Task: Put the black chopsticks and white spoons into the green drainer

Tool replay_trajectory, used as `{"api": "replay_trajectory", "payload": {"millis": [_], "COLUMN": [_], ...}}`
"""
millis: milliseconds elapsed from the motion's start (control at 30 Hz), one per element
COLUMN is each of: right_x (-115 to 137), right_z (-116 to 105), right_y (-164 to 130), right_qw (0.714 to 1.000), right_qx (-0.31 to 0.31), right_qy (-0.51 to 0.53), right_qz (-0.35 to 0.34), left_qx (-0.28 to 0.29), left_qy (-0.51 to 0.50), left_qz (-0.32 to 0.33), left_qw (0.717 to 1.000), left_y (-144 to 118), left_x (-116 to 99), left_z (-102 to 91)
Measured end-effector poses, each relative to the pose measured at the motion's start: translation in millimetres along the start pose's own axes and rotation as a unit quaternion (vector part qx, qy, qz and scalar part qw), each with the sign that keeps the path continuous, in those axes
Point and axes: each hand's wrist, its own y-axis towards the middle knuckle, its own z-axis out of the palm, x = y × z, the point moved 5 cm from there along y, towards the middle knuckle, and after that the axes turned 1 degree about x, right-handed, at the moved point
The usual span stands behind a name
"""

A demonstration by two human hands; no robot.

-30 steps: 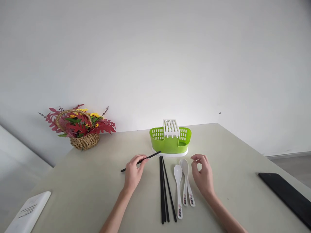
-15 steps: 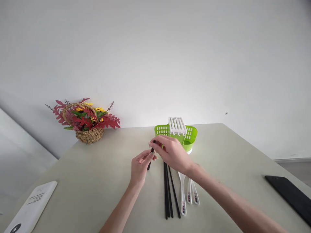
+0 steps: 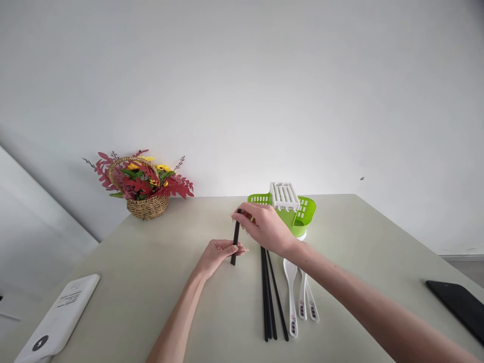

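A pair of black chopsticks (image 3: 236, 235) stands nearly upright in front of me, leaning slightly. At their top end, my right hand (image 3: 266, 227) pinches them between thumb and fingers. Lower down, my left hand (image 3: 216, 256) has its thumb across them and its fingers behind. Several more black chopsticks (image 3: 267, 297) lie on the table below my right hand. Beside these are a long white spoon (image 3: 291, 297) and two shorter white spoons (image 3: 302, 300), their upper ends partly covered by my right wrist. Behind my right hand is a green basket (image 3: 308, 209) with a white slotted rack (image 3: 284, 195) on top.
At the back left stands a wicker basket (image 3: 147, 206) of artificial flowers and red leaves. A white power bank (image 3: 60, 315) lies at the left edge. On the right is a black phone (image 3: 459, 305). The wall (image 3: 242, 101) closes off the table's far side.
My left hand has moved down along the chopsticks, and my right hand has risen slightly at their top. More of their length shows. The camera view has turned a little to the left.
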Motion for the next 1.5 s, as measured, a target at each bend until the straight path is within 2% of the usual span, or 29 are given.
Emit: {"api": "replay_trajectory", "payload": {"millis": [167,267,333,500,600,700,800,1033,1233,1367,1433,1500], "right_x": [9.7,12.8,14.7,11.1,1.1,-15.8,-38.7,-104.9,-146.3,-153.6,-145.6,-125.7], "right_z": [7.3,-2.6,-19.7,-84.5,-118.6,-136.6,-134.6,-89.7,-71.5,-72.8,-77.7,-84.2], "right_y": [4.7,7.3,12.9,41.1,59.3,72.9,82.9,94.4,88.6,85.6,83.3,78.1], "right_qw": [0.999,0.998,0.999,0.999,0.996,0.99,0.988,0.983,0.978,0.974,0.97,0.964], "right_qx": [0.033,0.033,0.019,-0.04,-0.079,-0.111,-0.107,0.012,0.051,0.023,-0.029,-0.101], "right_qy": [-0.024,-0.038,-0.034,-0.011,-0.043,-0.078,-0.102,-0.153,-0.143,-0.158,-0.183,-0.214], "right_qz": [-0.026,-0.026,-0.017,0.02,0.025,0.035,0.051,0.104,0.14,0.157,0.156,0.125], "left_qx": [0.041,0.047,0.032,-0.035,-0.028,-0.021,-0.029,-0.013,0.003,0.001,-0.004,-0.006], "left_qy": [-0.028,-0.007,-0.003,0.001,0.005,0.001,-0.009,-0.006,-0.004,0.004,-0.001,-0.008], "left_qz": [-0.027,-0.024,-0.006,0.001,-0.012,-0.019,-0.024,-0.032,-0.034,-0.042,-0.04,-0.037], "left_qw": [0.998,0.999,0.999,0.999,1.0,1.0,0.999,0.999,0.999,0.999,0.999,0.999], "left_y": [-1.4,-2.5,-1.8,2.6,4.6,5.9,7.1,6.8,7.1,8.3,9.2,10.1], "left_x": [9.6,10.4,10.0,13.7,15.8,16.4,16.9,16.0,13.7,11.9,11.9,12.5], "left_z": [-3.1,1.8,2.3,-2.8,-0.1,3.0,3.4,6.3,8.4,8.6,7.8,6.7]}}
